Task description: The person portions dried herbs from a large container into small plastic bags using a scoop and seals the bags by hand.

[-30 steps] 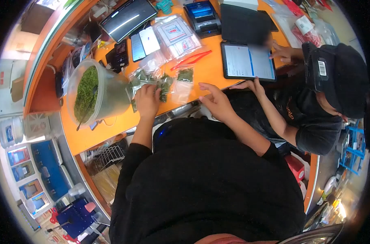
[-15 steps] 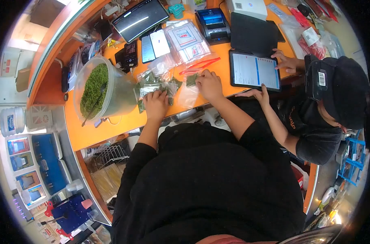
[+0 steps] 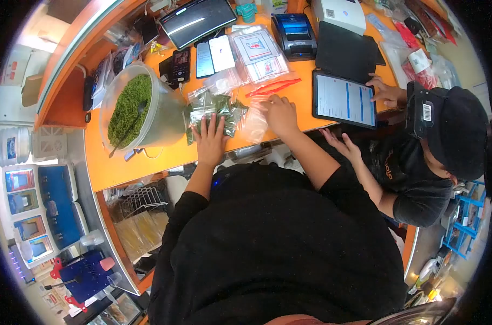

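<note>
My left hand (image 3: 210, 142) lies with its fingers spread on the small clear bags of green leafy bits (image 3: 232, 111). To its right, my right hand (image 3: 281, 116) has its fingers curled together at the edge of a clear plastic bag (image 3: 253, 125); whether it pinches the bag is hidden. A large translucent tub (image 3: 167, 116), tilted on its side toward the left, holds chopped green herb (image 3: 128, 108) and a dark-handled spoon (image 3: 141, 107). Behind my hands lies a stack of printed zip bags (image 3: 259, 51) with a red strip (image 3: 273, 87).
A person in a black cap (image 3: 460, 127) at the right touches a tablet (image 3: 344, 98). Along the back of the orange table (image 3: 108, 176) are a monitor (image 3: 197, 21), phones (image 3: 222, 53), a black printer (image 3: 293, 35) and a white box (image 3: 340, 13).
My right hand has moved from above the table's front edge onto the bags. My left hand has spread its fingers flat over them. The co-worker's lower hand has come away from the tablet.
</note>
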{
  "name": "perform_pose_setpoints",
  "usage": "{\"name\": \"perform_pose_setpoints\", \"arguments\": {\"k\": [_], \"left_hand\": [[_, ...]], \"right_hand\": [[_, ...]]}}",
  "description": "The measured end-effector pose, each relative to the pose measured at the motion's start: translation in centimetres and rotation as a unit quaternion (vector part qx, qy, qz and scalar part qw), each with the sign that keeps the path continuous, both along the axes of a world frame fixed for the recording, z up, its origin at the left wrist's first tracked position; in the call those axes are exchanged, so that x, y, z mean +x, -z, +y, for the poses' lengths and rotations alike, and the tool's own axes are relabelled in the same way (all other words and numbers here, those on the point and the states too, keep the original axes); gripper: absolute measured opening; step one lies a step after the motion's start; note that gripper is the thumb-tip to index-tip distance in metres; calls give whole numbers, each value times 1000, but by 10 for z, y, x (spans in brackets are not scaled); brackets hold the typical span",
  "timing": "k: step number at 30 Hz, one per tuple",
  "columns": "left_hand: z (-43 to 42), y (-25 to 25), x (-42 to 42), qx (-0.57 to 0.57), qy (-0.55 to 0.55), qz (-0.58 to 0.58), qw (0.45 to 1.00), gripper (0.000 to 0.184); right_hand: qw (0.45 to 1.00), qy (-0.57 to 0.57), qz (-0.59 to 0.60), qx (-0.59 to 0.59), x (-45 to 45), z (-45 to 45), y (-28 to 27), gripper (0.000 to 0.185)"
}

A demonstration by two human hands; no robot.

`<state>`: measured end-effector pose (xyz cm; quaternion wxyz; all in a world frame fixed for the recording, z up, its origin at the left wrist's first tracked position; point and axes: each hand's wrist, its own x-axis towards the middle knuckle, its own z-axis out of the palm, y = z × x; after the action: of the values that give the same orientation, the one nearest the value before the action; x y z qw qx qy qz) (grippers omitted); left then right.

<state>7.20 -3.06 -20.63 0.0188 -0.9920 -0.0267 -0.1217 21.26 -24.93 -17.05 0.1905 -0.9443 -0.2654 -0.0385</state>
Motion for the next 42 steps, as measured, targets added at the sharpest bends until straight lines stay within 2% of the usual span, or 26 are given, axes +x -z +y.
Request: {"name": "perform_pose_setpoints", "arguments": {"k": [2,6,9,10,11,12,13,14,17,18,21,22,24,25,26,27,29,30,32,36,38,41,42], "left_hand": [[-1,2,-1,61,-22,34,997,79],[-9,-21,6,-50,-40,11,998,82],[-20,-46,11,-218,30,-49,974,82],[-31,-60,13,-332,19,-39,942,74],[-38,-65,15,-463,17,-2,886,71],[-45,-68,17,-585,14,35,810,67],[-51,-71,19,-693,12,70,718,64],[-59,-74,21,-753,34,51,655,46],[-61,-88,21,-776,42,127,616,28],[-69,-96,20,-772,3,85,630,21],[-67,-91,17,-712,-8,67,699,18],[-70,-94,15,-686,-21,44,726,21],[-82,-101,12,-721,-24,43,691,23],[-86,-102,9,-737,-29,43,674,25],[-84,-94,6,-692,-8,55,720,22],[-86,-93,3,-685,-7,62,726,22],[-89,-93,-1,-671,-4,71,738,21],[-89,-96,-3,-690,-10,82,719,21],[-88,-104,-7,-725,-25,102,681,20],[-90,-98,-9,-710,7,103,696,23],[-88,-101,-11,-697,38,92,710,24],[-81,-103,-11,-697,28,107,708,26],[-78,-101,-12,-674,23,114,729,27]], "right_hand": [[1000,1,-9,25,-10,-13,23,26],[995,-12,-32,92,-10,-21,32,24],[974,-5,7,228,-8,-22,29,26],[927,-9,161,339,-10,-22,17,29],[845,-13,310,437,-13,-22,4,31],[730,-17,446,517,-17,-23,-13,34],[716,-6,469,516,-23,-26,-29,34],[702,4,490,516,-30,-30,-46,33],[679,7,523,515,-39,-36,-52,31],[675,4,530,514,-40,-38,-49,30],[722,83,347,593,-47,-32,-42,24],[746,45,349,565,-49,-35,-43,23],[787,-26,356,503,-58,-43,-48,23],[781,-57,391,484,-65,-42,-51,22],[772,-88,424,464,-72,-39,-54,21],[761,-121,455,446,-77,-35,-56,20],[733,-93,476,478,-81,-28,-42,18],[717,-80,487,493,-83,-27,-40,17],[757,-62,458,461,-85,-27,-35,18],[804,-34,392,446,-92,-32,-53,22],[802,-25,391,451,-94,-32,-57,20],[811,-20,392,434,-96,-25,-56,17],[817,-20,391,424,-97,-23,-56,15]]}}
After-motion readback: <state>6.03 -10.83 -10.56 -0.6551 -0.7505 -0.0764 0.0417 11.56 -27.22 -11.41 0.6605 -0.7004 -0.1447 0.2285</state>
